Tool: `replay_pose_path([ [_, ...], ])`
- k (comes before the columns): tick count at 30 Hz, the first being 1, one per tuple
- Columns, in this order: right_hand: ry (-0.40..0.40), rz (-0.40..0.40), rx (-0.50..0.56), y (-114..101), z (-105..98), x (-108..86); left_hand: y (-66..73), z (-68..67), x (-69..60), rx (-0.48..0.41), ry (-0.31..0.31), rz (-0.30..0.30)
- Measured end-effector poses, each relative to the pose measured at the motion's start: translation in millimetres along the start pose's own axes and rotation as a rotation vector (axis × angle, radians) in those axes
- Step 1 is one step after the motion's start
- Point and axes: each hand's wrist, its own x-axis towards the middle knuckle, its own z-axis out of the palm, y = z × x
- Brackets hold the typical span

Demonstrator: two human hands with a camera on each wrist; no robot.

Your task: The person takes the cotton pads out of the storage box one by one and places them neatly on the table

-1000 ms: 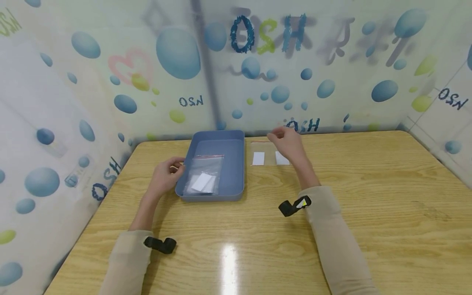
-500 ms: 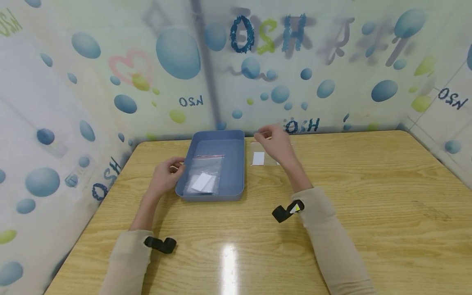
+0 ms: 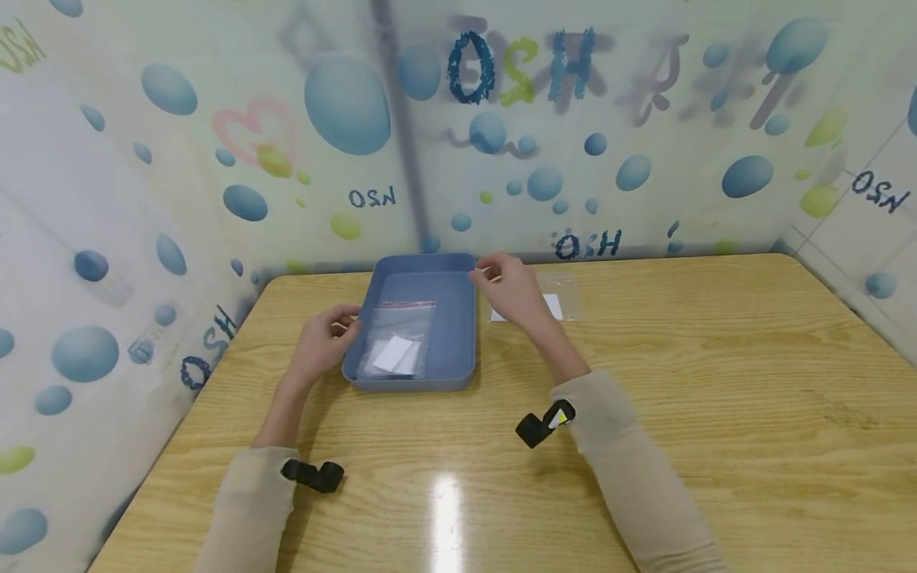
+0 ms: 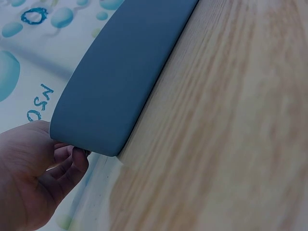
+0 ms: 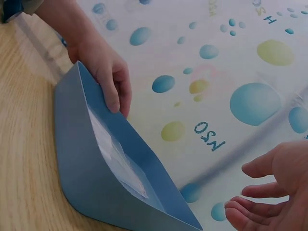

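We see left hand [image 3: 322, 344] pinching left rim of blue tray [image 3: 453, 334], fingers bent. Right hand [image 3: 514, 296] hovers beside tray's back right corner, thumb and fingers apart. Bagged white pieces [image 3: 396, 356] lie toward tray's front left corner. Clear bag [image 3: 568, 298], partly hidden behind right hand, lies near table's [image 3: 716, 398] back edge.

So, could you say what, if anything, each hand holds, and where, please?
The left hand holds the blue tray by its left rim; the right hand, nothing.
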Motion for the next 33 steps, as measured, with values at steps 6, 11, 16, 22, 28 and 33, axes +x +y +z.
replay_pose_path([
  [6, -0.028, -0.032, -0.012, -5, 17, -3.8, 0.0, -0.5, -0.7, -0.005, -0.003, 0.006],
  [11, -0.06, -0.065, 0.005, -7, 34, -7.3, 0.5, -1.0, -0.8, -0.001, -0.003, 0.004],
  [16, -0.099, -0.052, 0.022, -6, 46, -9.9, 0.6, -0.8, -0.4, 0.004, -0.001, 0.008],
  [22, -0.094, -0.03, 0.01, -6, 56, -13.5, 0.3, -0.3, -0.1, 0.009, -0.001, 0.005],
  [28, -0.111, -0.023, 0.041, -5, 66, -16.3, 0.7, -0.6, -0.2, 0.011, -0.004, 0.007],
  [33, -0.122, -0.017, 0.052, -3, 72, -17.8, 0.5, -0.4, -0.1, 0.008, -0.007, 0.005],
])
